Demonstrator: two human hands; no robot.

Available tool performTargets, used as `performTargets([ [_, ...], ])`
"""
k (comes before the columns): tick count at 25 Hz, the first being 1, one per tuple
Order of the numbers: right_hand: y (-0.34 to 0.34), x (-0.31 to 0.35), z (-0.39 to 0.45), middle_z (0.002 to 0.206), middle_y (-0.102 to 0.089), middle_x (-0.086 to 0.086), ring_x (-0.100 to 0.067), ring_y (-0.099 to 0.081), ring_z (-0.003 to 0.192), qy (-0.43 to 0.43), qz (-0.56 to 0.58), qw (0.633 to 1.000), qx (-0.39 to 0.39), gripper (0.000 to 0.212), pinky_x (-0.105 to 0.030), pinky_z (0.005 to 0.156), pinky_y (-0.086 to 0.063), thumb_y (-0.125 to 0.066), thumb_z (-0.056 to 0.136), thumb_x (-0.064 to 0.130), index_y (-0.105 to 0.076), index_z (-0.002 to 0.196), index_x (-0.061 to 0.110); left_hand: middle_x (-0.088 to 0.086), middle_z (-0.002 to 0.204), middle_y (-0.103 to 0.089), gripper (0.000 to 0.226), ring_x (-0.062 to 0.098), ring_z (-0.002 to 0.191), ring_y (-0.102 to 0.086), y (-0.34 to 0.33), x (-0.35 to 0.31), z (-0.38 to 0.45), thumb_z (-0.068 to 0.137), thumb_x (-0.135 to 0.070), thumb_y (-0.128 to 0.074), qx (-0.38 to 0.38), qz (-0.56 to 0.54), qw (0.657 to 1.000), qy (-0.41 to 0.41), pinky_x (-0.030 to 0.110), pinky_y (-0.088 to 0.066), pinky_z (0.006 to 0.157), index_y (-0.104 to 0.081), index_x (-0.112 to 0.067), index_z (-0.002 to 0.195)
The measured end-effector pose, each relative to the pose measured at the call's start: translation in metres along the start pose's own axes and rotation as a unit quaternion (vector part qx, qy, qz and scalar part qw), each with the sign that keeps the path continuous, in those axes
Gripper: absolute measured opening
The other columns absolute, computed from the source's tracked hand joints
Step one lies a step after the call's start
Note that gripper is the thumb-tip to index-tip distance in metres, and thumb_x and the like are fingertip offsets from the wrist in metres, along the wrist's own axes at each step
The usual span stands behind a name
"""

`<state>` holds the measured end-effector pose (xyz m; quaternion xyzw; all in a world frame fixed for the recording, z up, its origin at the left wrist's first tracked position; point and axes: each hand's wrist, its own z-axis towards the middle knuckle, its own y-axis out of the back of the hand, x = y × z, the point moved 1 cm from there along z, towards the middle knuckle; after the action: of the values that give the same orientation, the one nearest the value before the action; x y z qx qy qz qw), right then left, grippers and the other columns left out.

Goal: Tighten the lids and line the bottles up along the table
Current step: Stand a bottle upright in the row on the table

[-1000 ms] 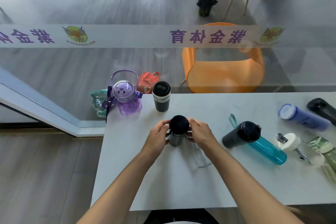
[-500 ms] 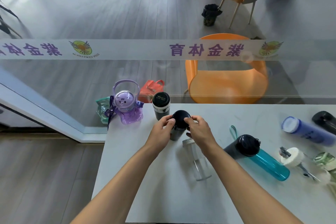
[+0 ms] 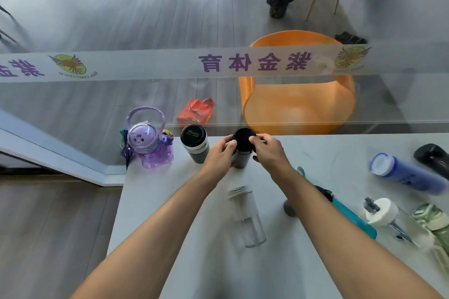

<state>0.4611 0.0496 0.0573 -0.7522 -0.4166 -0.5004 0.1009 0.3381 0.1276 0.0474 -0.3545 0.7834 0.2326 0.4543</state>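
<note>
A grey flask with a black lid point(image 3: 242, 145) stands upright at the table's far edge. My left hand point(image 3: 222, 152) grips its side and my right hand point(image 3: 268, 152) grips its lid from the right. To its left stand a dark flask with a silver band point(image 3: 195, 142) and a purple cat-face bottle with a handle point(image 3: 148, 141). A clear bottle point(image 3: 246, 216) lies on its side between my forearms. A teal bottle with a black cap point(image 3: 349, 216) lies partly hidden under my right forearm.
On the white table point(image 3: 170, 201) at the right lie a blue bottle point(image 3: 408, 173), a black bottle point(image 3: 432, 156), a white-lidded clear bottle point(image 3: 381, 211) and a green bottle point(image 3: 435, 226). A glass wall rises behind the far edge, with an orange chair point(image 3: 298, 104) beyond.
Both hands have carried the black-lidded flask away from me to the far edge, next to the dark flask. The camera has tilted, so the table sits lower in view.
</note>
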Motion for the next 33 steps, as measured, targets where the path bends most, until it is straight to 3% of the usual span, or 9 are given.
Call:
performTargets([
  [7,0.004,0.007,0.019,0.084,-0.063,0.006,-0.021,-0.062,0.095,0.006,-0.005,1.0,0.003,0.025,-0.051,0.097,-0.054,-0.058,0.089,0.038,-0.068,0.103,0.019,0.004,0.129,-0.062,0.036,0.02,0.122,-0.057,-0.006,-0.004,0.018,0.1,-0.031,-0.049,-0.013,-0.026,1.0,0.006,0.042,-0.055,0.094,-0.055,-0.023,0.134],
  [11,0.008,0.01,0.027,0.09,-0.064,0.002,-0.023,-0.062,0.101,0.005,-0.019,1.0,0.003,0.031,-0.051,0.098,-0.053,-0.056,0.09,0.037,-0.069,0.108,0.015,0.003,0.129,-0.062,0.036,0.019,0.121,-0.058,-0.012,-0.007,0.022,0.1,-0.031,-0.049,-0.011,-0.023,1.0,0.011,0.044,-0.056,0.093,-0.054,-0.023,0.134],
  [16,0.009,0.007,0.025,0.102,-0.066,-0.001,-0.023,-0.062,0.105,0.01,-0.025,1.0,0.011,0.036,-0.049,0.101,-0.052,-0.056,0.092,0.041,-0.067,0.115,0.016,0.0,0.13,-0.059,0.038,0.019,0.122,-0.055,-0.012,-0.013,0.02,0.101,-0.034,-0.045,-0.013,-0.006,1.0,0.017,0.035,-0.056,0.082,-0.051,-0.024,0.137],
  [21,0.007,0.006,0.013,0.106,-0.056,0.002,-0.017,-0.051,0.099,0.019,-0.02,1.0,0.005,0.05,-0.039,0.1,-0.048,-0.046,0.098,0.046,-0.057,0.134,0.012,-0.002,0.123,-0.055,0.041,0.024,0.115,-0.057,-0.008,-0.014,0.013,0.101,-0.036,-0.045,-0.021,-0.004,1.0,0.021,0.038,-0.055,0.089,-0.046,-0.027,0.141],
  [24,0.007,-0.012,-0.013,0.124,-0.06,-0.005,-0.022,-0.055,0.117,0.011,-0.046,0.999,-0.014,0.051,-0.033,0.101,-0.04,-0.046,0.1,0.04,-0.049,0.141,0.01,0.0,0.126,-0.054,0.045,0.025,0.111,-0.058,0.001,0.011,0.004,0.101,-0.036,-0.044,-0.044,0.014,0.998,0.032,0.043,-0.053,0.096,-0.043,-0.024,0.144],
  [29,-0.006,-0.087,-0.039,0.145,-0.054,-0.012,-0.029,-0.049,0.135,-0.093,-0.159,0.981,0.061,0.051,-0.033,0.109,-0.035,-0.047,0.1,0.037,-0.048,0.144,0.011,0.009,0.136,-0.054,0.046,0.03,0.117,-0.057,0.012,0.101,-0.027,0.096,-0.041,-0.046,-0.065,0.106,0.979,0.159,0.047,-0.048,0.103,-0.048,-0.022,0.137],
  [33,-0.011,-0.126,-0.033,0.15,-0.05,-0.011,-0.029,-0.047,0.137,-0.143,-0.213,0.96,0.109,0.054,-0.034,0.11,-0.037,-0.041,0.1,0.042,-0.049,0.144,0.011,0.01,0.113,-0.054,0.039,0.029,0.095,-0.056,0.001,0.118,-0.044,0.1,-0.035,-0.046,-0.067,0.021,0.967,0.245,0.038,-0.051,0.08,-0.051,-0.011,0.131],
])
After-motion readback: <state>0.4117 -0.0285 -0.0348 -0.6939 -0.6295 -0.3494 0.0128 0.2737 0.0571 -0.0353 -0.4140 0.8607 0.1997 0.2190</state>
